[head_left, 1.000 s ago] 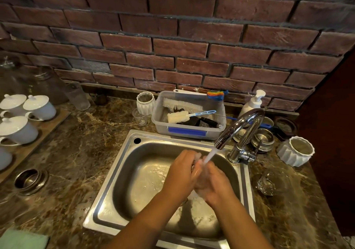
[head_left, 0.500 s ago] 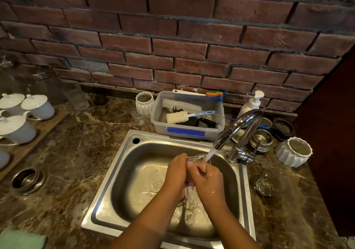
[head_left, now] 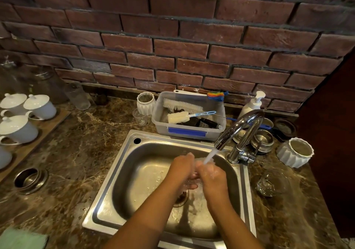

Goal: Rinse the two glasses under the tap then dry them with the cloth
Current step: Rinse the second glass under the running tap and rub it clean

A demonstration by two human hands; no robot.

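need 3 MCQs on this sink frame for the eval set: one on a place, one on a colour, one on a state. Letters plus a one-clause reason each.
1. Where is the clear drinking glass that no hand holds?
A. On the brown marble counter, right of the steel sink
B. In the grey plastic tub
C. On the wooden tray

2. What colour is the folded cloth at the lower left?
A. Red
B. Pale green
C. Black

3. What state is the chrome tap in?
A. Off
B. Running
C. Covered by a towel

Answers:
1 A: it stands on the counter just past the sink's right rim.
2 B: its visible surface is pale green.
3 B: a white stream falls from the spout onto the held glass between the left hand and the right hand.
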